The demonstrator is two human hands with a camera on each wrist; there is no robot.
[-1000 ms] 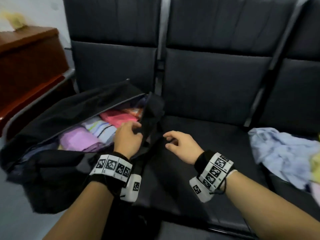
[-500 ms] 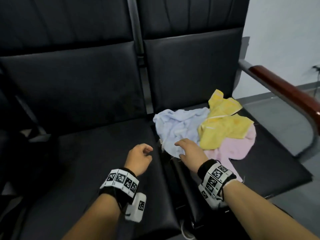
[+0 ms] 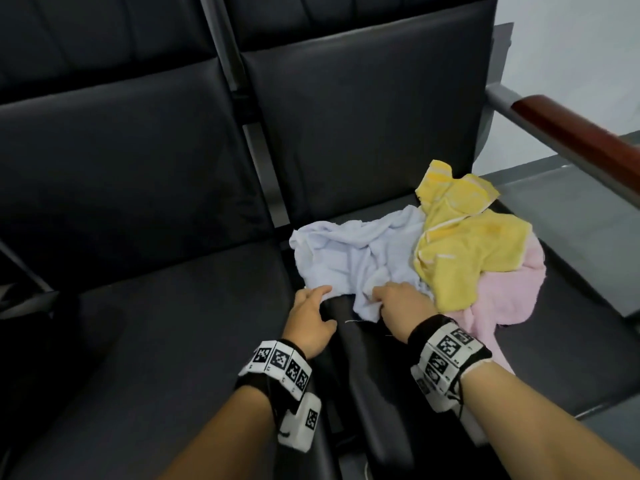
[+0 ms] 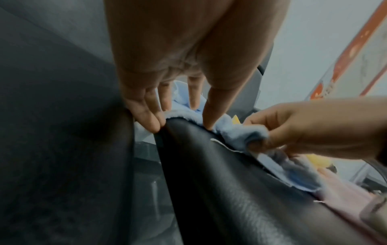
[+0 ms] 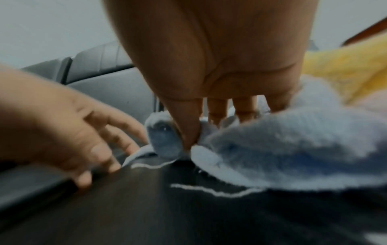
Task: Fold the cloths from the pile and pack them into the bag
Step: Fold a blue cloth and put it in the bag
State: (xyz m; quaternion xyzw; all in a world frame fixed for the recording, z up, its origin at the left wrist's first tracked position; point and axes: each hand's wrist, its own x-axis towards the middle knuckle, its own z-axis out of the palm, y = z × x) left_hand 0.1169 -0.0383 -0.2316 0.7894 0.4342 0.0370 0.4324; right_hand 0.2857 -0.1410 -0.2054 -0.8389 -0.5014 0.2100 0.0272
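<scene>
Right hand (image 3: 401, 303) pinches the blue cloth (image 3: 353, 251), left hand (image 3: 310, 320) rests loose-fingered beside it, yellow cloth (image 3: 464, 244) and pink cloth (image 3: 502, 292) just past the pinch.

Head view: looking forward and down from above onto a row of black seats (image 3: 138, 323), taking in both forearms, the cloth pile and the wooden armrest (image 3: 571, 133) at right.
Left wrist view: sitting very near, looking along the left hand (image 4: 188, 66) toward its fingertips at the seat edge (image 4: 209, 165); the right hand (image 4: 314, 129) is entering from the right.
Right wrist view: sitting very near and low, looking along the right hand (image 5: 230, 58) over the seat surface; the left hand (image 5: 62, 124) is entering from the left.
Shared area: all three views are covering the light blue cloth (image 3: 353, 258) (image 4: 240, 131) (image 5: 282, 145) at the gap between two seats.
Partial overlap: the yellow cloth (image 3: 467, 244) (image 5: 345, 66) is showing in the head and right wrist views.
</scene>
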